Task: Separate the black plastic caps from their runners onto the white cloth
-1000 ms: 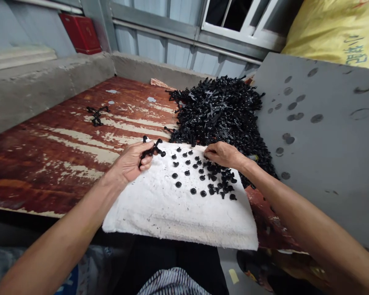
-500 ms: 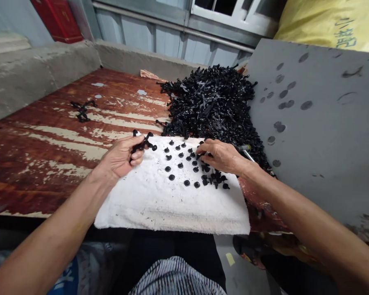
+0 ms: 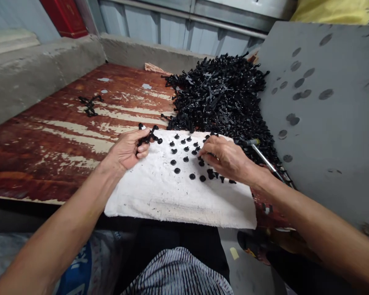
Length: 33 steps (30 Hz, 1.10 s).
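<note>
At the far left of the cloth (image 3: pixel 160 196), a frame (image 3: pixel 153 135) is being pinched by the left hand (image 3: pixel 127 148). On its right half, studs (image 3: pixel 192 176) are being partly covered by the right hand (image 3: pixel 226 157), whose grip cannot be told; others risk being toppled by a dragging palm.

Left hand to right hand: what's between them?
Head view: next to the left hand, the end of the black branched part it holds; then white cloth with small black pieces scattered up to the right hand.
</note>
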Each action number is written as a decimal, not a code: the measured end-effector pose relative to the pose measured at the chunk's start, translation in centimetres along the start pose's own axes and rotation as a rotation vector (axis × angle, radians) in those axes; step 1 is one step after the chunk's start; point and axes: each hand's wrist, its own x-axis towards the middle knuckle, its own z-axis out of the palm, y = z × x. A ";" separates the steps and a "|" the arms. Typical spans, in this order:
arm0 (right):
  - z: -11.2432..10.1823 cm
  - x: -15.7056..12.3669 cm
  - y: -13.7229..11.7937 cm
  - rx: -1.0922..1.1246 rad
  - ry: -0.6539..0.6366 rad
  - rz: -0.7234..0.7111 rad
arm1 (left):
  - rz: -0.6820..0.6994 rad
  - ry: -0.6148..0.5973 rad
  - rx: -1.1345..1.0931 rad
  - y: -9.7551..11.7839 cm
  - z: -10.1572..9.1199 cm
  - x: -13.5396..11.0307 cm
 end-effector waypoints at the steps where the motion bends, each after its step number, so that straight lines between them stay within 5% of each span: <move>1: 0.0 -0.2 -0.7 0.003 -0.017 -0.028 | 0.001 -0.002 0.000 0.0 0.0 0.0; 7: 0.5 0.0 -3.1 -0.028 -0.057 -0.067 | 0.022 -0.011 0.007 -0.2 -0.2 0.0; 14: 0.2 -1.1 -0.6 0.005 0.066 0.033 | 0.003 0.002 0.011 -0.1 -0.1 0.1; 18: 0.2 -3.4 0.7 0.022 0.062 -0.077 | 0.006 0.011 0.012 -0.1 -0.1 0.1; 23: 0.8 -4.9 0.1 -0.107 -0.010 -0.126 | 0.010 0.018 0.012 -0.1 0.0 0.0; 33: 2.0 -6.0 -1.0 -0.199 0.087 -0.077 | 0.013 0.016 0.019 -0.1 0.1 0.0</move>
